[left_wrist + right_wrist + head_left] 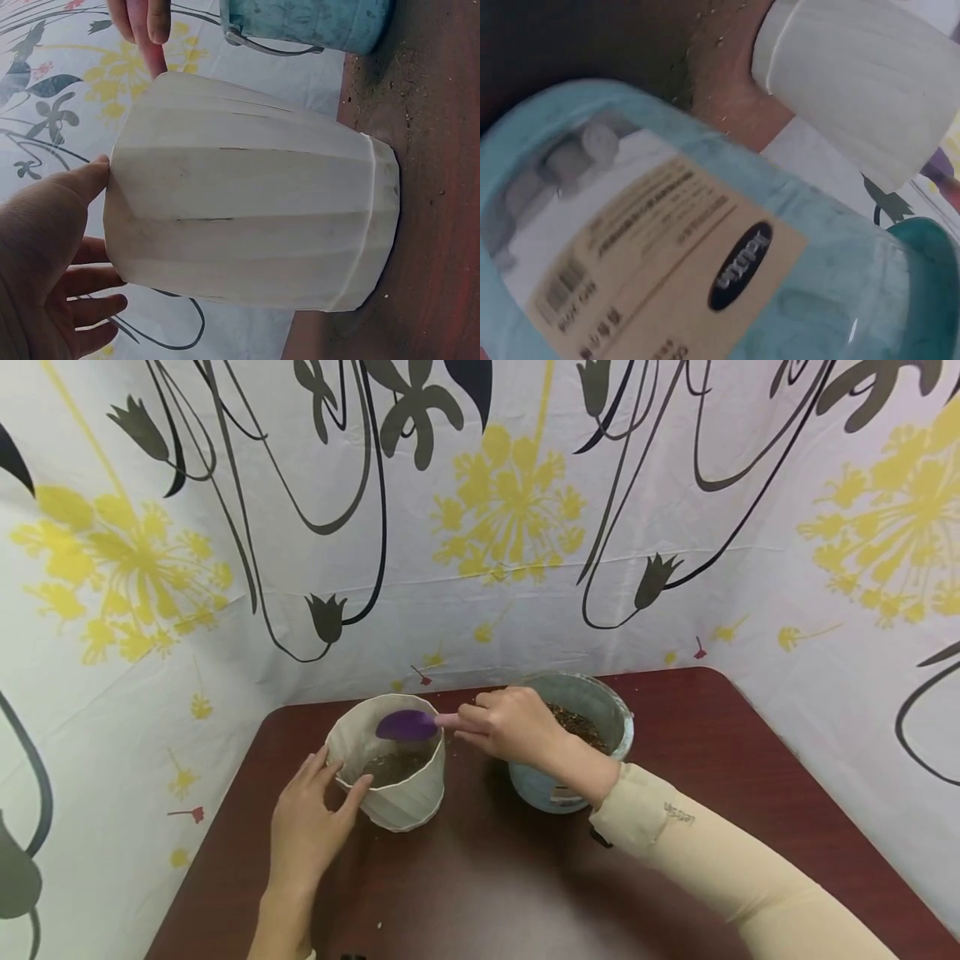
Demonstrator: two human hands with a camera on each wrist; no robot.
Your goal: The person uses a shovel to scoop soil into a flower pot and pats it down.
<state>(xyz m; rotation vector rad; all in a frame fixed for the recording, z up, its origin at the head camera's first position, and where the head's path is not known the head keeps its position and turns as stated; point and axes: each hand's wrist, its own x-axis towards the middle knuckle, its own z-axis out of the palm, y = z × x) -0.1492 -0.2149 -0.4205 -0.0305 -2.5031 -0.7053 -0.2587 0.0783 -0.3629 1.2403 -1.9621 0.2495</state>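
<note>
A white ribbed flower pot (406, 806) stands on the table with dark soil (395, 767) in its bottom. My left hand (309, 818) touches the near-left part of its rim, thumb and fingers spread apart; in the left wrist view, the thumb (93, 177) meets the rim. My right hand (517, 724) grips the pink handle of a garden trowel, whose purple blade (406, 726) is inside the pot's mouth, above the soil. Beneath the right forearm is a blue bucket (546, 787) holding brown, crumbly soil (576, 724). The right hand is out of the right wrist view.
Both containers stand near the back of the dark red table (480, 893). Patterned white cloth (517, 635) hangs behind and beside it. The bucket has a wire handle (277, 49) and a printed label (682, 270). Soil crumbs (407, 112) lie on the table between pot and bucket.
</note>
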